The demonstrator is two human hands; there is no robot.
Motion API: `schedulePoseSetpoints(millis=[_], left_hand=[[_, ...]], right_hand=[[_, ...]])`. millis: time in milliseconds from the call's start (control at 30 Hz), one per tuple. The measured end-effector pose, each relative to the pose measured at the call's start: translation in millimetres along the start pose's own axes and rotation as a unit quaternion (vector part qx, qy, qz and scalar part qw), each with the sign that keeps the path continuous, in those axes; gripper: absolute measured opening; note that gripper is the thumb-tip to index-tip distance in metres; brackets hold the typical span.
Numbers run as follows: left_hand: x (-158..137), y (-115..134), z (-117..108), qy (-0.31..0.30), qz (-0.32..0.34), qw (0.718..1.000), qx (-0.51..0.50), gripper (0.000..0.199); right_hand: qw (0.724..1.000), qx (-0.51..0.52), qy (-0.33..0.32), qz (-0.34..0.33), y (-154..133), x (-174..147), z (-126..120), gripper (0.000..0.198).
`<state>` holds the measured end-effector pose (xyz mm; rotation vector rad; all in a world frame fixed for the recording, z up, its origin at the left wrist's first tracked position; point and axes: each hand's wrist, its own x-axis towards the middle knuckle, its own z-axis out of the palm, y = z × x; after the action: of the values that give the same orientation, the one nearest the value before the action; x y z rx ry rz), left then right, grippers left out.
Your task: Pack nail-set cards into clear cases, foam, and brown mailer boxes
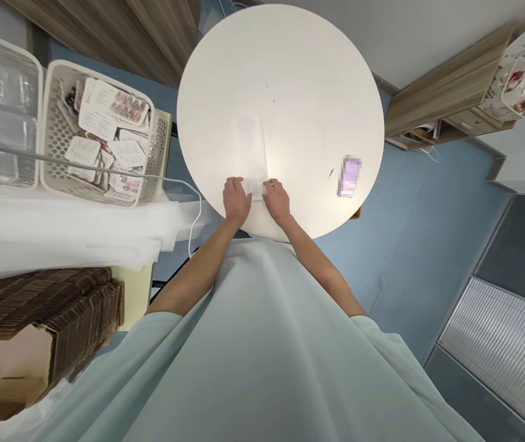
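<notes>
A thin whitish, translucent sheet (252, 144) lies flat on the round white table (317, 73), its long side running away from me. At its near end is a small bunched or wrapped pale part (256, 188); what is inside it, if anything, I cannot make out. My left hand (237, 201) grips the left side of this end, thumb inward and fingers curled. From the right, my right hand (277, 200) holds the same end in a mirrored way. Both hands rest low on the table, close to its near edge.
A blurred purple rectangular item (349, 177) lies on the table's right. To the left stand a perforated basket (149, 153) of printed cards, a bin (38, 123) of clear plastic boxes, white sheets (59, 227) and stacked cardboard (87, 313). A white cable (179, 180) crosses there.
</notes>
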<state>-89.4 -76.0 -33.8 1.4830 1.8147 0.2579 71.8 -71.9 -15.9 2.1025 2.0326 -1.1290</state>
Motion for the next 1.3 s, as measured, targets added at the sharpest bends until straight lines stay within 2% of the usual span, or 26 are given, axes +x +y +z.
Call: schedulePoseSetpoints(millis=[67,133,200,367,500,633,733,833,1067,1167,1300], left_hand=[[2.9,1.5,-1.6,-0.042,0.086,0.995,0.008,0.053],[5.7,1.4,-2.7,-0.085,0.127,0.988,0.006,0.054],[6.9,-0.7,-3.4,-0.108,0.134,0.985,0.013,0.057],[-4.2,-11.6,-6.1,-0.116,0.150,0.981,0.035,0.060],[-24.9,-21.8,-8.9,-0.133,0.158,0.978,0.030,0.061],[-41.2,-32.4,-9.8,-0.159,0.151,0.975,0.025,0.075],[-42.5,-36.0,-9.7,-0.163,0.123,0.979,0.005,0.076],[-34.9,-34.2,-11.0,-0.133,0.057,0.989,-0.030,0.063],[-5.5,-21.3,-12.2,-0.057,-0.095,0.987,-0.120,0.049],[5.5,-14.3,-7.1,-0.038,-0.116,0.987,-0.106,0.043],[15.9,-6.8,-0.6,-0.029,-0.124,0.990,-0.066,0.050]], right_hand=[[0.998,-0.021,-0.021,-0.054,1.0,0.4,-2.7,0.052],[0.995,-0.035,-0.044,-0.081,4.2,-0.1,-5.8,0.052],[0.992,-0.043,-0.063,-0.099,9.1,-2.0,-8.1,0.052],[0.987,-0.072,-0.076,-0.121,22.1,-14.2,-3.3,0.065],[0.984,-0.072,-0.082,-0.141,29.8,-33.5,5.7,0.061],[0.980,-0.066,-0.103,-0.160,37.2,-54.1,7.8,0.059],[0.979,-0.066,-0.101,-0.166,42.1,-60.5,5.7,0.060],[0.982,-0.067,-0.078,-0.158,42.6,-56.2,3.1,0.058],[0.997,-0.053,-0.009,-0.064,19.8,-22.5,-1.2,0.051],[0.998,-0.056,0.000,-0.003,10.5,-5.9,-2.2,0.048],[0.998,-0.044,0.001,0.054,8.2,9.0,-4.2,0.037]])
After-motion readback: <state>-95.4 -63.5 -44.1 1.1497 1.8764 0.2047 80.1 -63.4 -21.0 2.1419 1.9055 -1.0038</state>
